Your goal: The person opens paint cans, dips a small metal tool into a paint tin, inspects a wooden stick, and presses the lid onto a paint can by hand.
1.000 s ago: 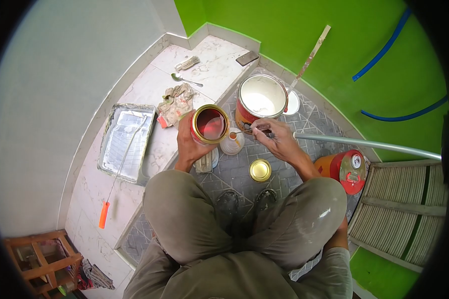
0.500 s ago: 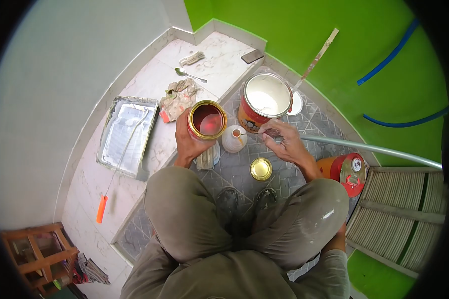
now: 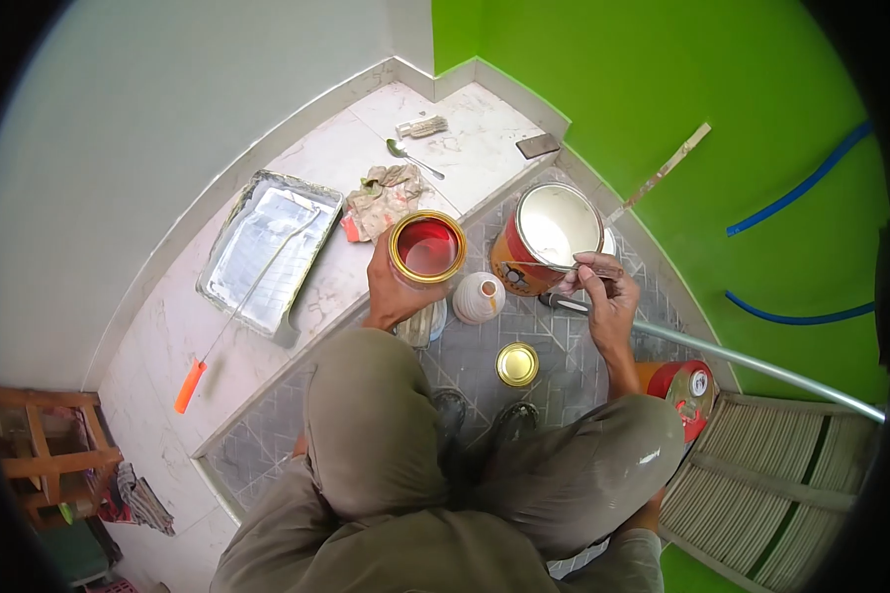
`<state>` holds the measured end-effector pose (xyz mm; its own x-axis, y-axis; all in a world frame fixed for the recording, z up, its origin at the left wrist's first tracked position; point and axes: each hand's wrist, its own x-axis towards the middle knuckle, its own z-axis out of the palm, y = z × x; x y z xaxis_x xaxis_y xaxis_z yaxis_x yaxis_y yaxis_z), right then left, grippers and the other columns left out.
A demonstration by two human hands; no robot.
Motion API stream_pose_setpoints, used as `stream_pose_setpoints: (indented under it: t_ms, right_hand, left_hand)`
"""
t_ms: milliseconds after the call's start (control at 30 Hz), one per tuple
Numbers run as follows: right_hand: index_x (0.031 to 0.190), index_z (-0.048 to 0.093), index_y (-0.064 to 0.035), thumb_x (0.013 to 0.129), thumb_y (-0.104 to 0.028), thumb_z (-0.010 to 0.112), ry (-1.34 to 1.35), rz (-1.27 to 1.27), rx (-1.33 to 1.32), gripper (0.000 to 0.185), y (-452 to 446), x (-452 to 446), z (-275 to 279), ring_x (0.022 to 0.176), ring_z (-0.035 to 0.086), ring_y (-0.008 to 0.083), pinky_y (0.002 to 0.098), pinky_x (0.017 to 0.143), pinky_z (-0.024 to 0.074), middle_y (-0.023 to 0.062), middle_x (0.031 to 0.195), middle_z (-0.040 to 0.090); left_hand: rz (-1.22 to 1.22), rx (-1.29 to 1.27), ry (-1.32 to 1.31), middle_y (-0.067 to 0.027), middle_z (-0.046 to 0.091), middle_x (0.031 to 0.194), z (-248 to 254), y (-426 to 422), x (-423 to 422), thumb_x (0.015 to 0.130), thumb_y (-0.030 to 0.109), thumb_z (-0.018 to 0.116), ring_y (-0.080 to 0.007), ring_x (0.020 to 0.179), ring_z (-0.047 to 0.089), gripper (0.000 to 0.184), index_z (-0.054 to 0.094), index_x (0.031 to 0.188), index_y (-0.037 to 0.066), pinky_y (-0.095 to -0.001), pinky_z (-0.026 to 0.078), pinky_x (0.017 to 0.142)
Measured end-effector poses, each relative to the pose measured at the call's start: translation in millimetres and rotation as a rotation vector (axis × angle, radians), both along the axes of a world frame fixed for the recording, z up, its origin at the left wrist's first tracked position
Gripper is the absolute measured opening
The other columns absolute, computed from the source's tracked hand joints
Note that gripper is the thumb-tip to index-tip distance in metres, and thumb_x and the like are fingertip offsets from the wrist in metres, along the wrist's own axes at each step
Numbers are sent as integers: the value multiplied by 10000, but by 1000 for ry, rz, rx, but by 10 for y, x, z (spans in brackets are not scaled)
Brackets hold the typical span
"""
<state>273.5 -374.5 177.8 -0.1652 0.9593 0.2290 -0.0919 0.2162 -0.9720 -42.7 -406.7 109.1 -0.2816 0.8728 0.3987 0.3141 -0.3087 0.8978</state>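
My left hand (image 3: pixel 394 289) is wrapped round an open tin (image 3: pixel 427 247) with a gold rim and red inside, held above the floor. My right hand (image 3: pixel 611 289) pinches a thin stick (image 3: pixel 542 264) at the near rim of a large paint bucket (image 3: pixel 509 265) holding white paint (image 3: pixel 552 222). Between the tin and the bucket stands a white ribbed bottle (image 3: pixel 478 299), its mouth stained orange. A round gold lid (image 3: pixel 517 365) lies on the floor nearer my feet.
On the marble step are a paint tray (image 3: pixel 267 252), a roller with an orange handle (image 3: pixel 189 385), a stained rag (image 3: pixel 386 198), a spoon (image 3: pixel 415 158) and a brush (image 3: pixel 422 127). A metal pole (image 3: pixel 761 368), a red can (image 3: pixel 684 390) and a slatted panel (image 3: pixel 761 474) are at right.
My right hand has moved away from the bottle's mouth to the bucket's rim, with the thin stick in it. My left hand still holds the tin. The view has shifted.
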Motion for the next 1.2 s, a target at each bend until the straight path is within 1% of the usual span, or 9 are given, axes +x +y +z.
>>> stream_pose_setpoints:
  t_ms: [33,133,333,467,600,767,833,1000,1200]
  right_hand:
    - [1158,675,46,1038,-36,610,5,-7,15,159,18,-9,46,800,723,179,300,737,603,115,895,724]
    - [1160,663,42,1038,-38,611,12,-19,29,155,64,4,50,799,730,191,317,743,618,125,895,724]
    - [1145,665,44,1039,-49,623,-18,-11,6,147,2,59,40,797,725,186,316,746,618,132,903,726]
    - [1144,676,49,1031,-59,642,-24,-42,-33,159,-92,102,-25,791,719,184,320,737,615,125,896,727]
    - [1151,674,43,1030,-63,651,-60,-105,-73,162,-179,197,-7,797,717,179,306,735,598,121,907,731]
    - [1163,671,38,1026,-66,666,-91,-162,-85,171,-284,368,70,806,720,175,300,732,588,134,938,752]
    - [1162,672,39,1024,-63,667,-90,-190,-87,172,-338,426,84,797,720,175,298,729,587,142,943,756]
    - [1167,671,43,1023,-59,665,-107,-232,-106,177,-394,513,136,784,720,177,293,715,581,152,949,762]
    - [1171,669,47,1030,-72,655,-109,-241,-109,185,-414,590,161,779,717,177,291,706,576,150,949,760]
  left_hand:
    - [-5,-9,-35,-139,676,1267,-11,11,-6,536,159,972,-267,1191,675,956,548,1380,10,-385,542,1044]
    - [19,-2,2,-138,690,1257,-51,44,-45,522,164,981,-258,1174,684,987,533,1387,4,-383,547,1039]
    - [68,-36,-47,-138,726,1195,-31,298,-74,511,178,989,-250,1108,715,936,550,1322,17,-382,559,1007]
    - [57,-21,-5,-135,729,1193,-138,688,-151,522,204,990,-250,1103,717,898,556,1289,32,-383,560,991]
    - [85,34,-28,-133,717,1211,-358,1145,-113,533,223,989,-262,1118,708,906,547,1301,36,-388,560,992]
    - [111,-2,27,-154,712,1188,-532,1515,38,548,261,998,-292,1097,708,878,544,1265,39,-404,564,964]
    - [138,-44,28,-161,710,1185,-613,1613,112,550,267,1000,-299,1095,707,869,544,1253,39,-412,563,956]
    - [124,22,17,-163,704,1178,-821,1763,213,551,256,1002,-307,1091,703,867,542,1251,33,-420,561,952]
    - [128,33,45,-159,698,1185,-880,1831,254,559,243,1000,-320,1096,696,883,534,1280,40,-424,556,962]
